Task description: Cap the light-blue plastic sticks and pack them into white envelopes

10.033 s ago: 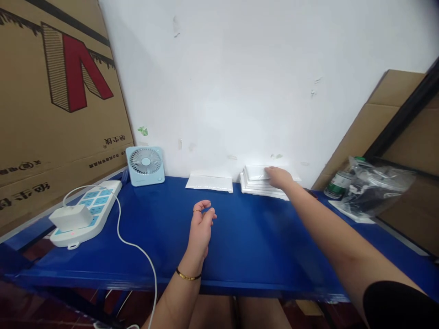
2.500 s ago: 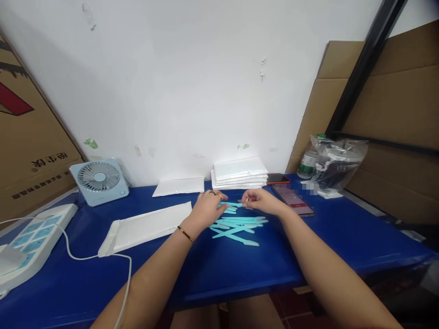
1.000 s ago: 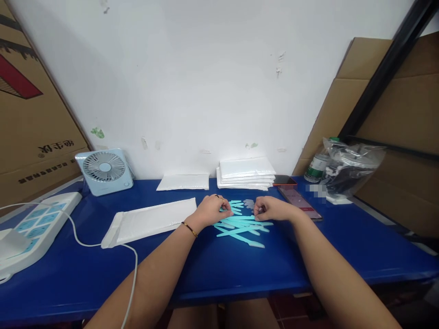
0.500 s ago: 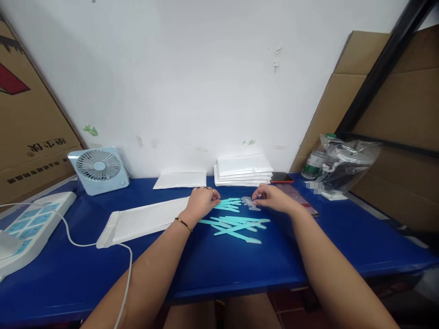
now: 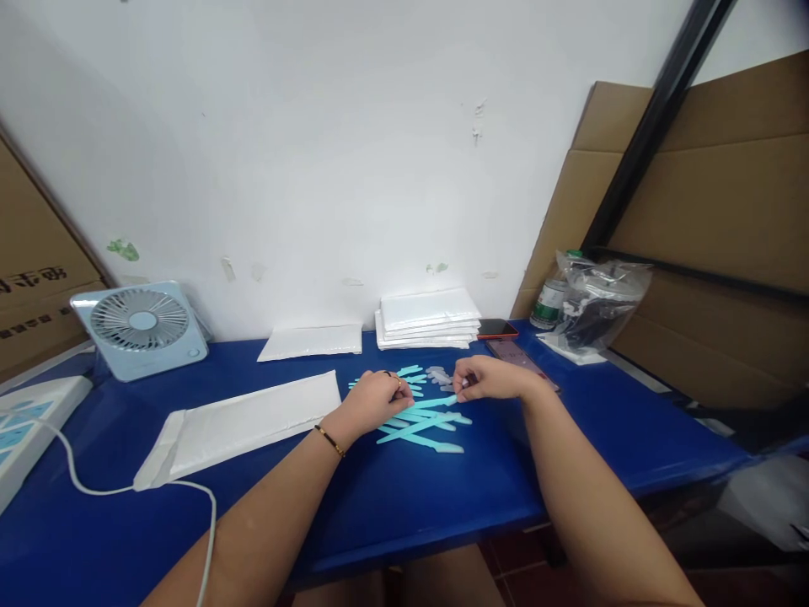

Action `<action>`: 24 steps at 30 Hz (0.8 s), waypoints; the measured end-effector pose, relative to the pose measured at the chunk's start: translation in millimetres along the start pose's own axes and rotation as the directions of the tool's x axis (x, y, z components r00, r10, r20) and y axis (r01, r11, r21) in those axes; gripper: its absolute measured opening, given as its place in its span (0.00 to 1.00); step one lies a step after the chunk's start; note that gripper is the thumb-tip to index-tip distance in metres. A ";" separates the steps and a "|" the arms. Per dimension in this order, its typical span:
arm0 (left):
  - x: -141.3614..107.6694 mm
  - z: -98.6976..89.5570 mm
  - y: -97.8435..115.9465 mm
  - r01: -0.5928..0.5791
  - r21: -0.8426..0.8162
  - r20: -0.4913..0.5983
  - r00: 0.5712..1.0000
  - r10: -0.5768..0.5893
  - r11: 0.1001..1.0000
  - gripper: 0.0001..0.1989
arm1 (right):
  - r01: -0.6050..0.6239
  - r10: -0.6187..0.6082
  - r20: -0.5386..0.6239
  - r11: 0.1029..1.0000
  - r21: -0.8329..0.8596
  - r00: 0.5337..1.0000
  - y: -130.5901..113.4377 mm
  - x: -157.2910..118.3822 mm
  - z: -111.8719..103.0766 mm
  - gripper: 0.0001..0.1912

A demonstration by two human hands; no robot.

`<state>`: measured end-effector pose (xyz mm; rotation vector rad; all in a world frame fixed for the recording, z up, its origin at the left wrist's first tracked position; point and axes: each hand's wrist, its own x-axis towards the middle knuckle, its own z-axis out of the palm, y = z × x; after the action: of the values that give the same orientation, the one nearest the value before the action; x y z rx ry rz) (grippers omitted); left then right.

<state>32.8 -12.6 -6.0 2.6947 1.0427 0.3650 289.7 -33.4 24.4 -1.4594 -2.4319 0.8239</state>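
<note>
Several teal eyebrow razors (image 5: 420, 432) with pale caps lie crossed in a loose pile on the blue table. Pinched at the pile's upper edge, one teal razor (image 5: 436, 404) has its handle end at the fingertips of my left hand (image 5: 377, 398). My right hand (image 5: 490, 378) is closed at the razor's other end, with its fingers on the pale cap. Behind my left hand lies a second group of teal razors (image 5: 412, 371). Small translucent caps (image 5: 437, 375) sit in a heap just left of my right fingers.
A white padded envelope (image 5: 253, 421) lies left of my left hand. Along the wall are another envelope (image 5: 309, 341), a stack of envelopes (image 5: 430, 312) and phones (image 5: 498, 329). A fan (image 5: 142, 324), power strip (image 5: 47, 421), bottle (image 5: 549, 302) and bagged item (image 5: 597, 308) stand around.
Both hands have come nearer to me, from the back razors and the caps to the front pile. One razor is now between them. The view has shifted right.
</note>
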 end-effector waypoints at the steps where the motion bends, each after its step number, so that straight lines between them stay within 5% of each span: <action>1: 1.0 0.0 -1.2 0.008 0.028 -0.005 1.000 -0.008 1.000 0.11 | 0.011 -0.011 -0.040 1.000 0.011 0.999 -1.8 0.9 1.1 0.10; 6: 2.1 -9.2 -16.1 0.126 0.166 -0.141 0.985 -0.103 0.978 0.11 | 0.003 0.005 -0.235 0.999 0.034 0.972 7.2 10.1 7.6 0.09; 10: -2.4 -18.6 -22.5 0.163 0.105 -0.168 0.975 -0.144 0.981 0.10 | -0.061 0.067 -0.353 0.998 0.028 0.933 14.4 12.1 7.5 0.15; 12: -5.1 -20.6 -17.1 0.093 0.024 -0.110 0.990 -0.089 0.995 0.13 | -0.040 0.053 -0.286 0.998 0.054 0.957 10.7 10.1 6.4 0.17; 15: -8.3 -18.3 -2.7 -0.020 -0.052 0.019 1.000 0.022 0.998 0.17 | 0.023 -0.020 -0.037 0.996 0.083 0.999 1.8 8.0 6.9 0.18; 18: -9.5 -10.8 8.3 -0.047 -0.053 0.091 0.995 0.052 0.997 0.17 | 0.042 -0.048 0.155 0.998 0.043 0.987 -2.6 10.3 10.3 0.17; 21: -8.3 -5.3 10.1 -0.060 -0.047 0.104 0.992 0.065 0.997 0.12 | 0.063 -0.066 0.163 0.998 0.028 0.984 -2.6 13.3 12.8 0.14; 24: -5.2 -7.3 4.1 -0.037 0.017 0.050 0.998 0.036 0.999 0.10 | 0.079 -0.081 0.029 0.996 0.045 0.996 -1.2 13.4 11.8 0.14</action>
<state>29.3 -18.3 1.4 2.7271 0.9896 0.2954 277.1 -26.7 13.7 -1.3345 -2.4604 0.8826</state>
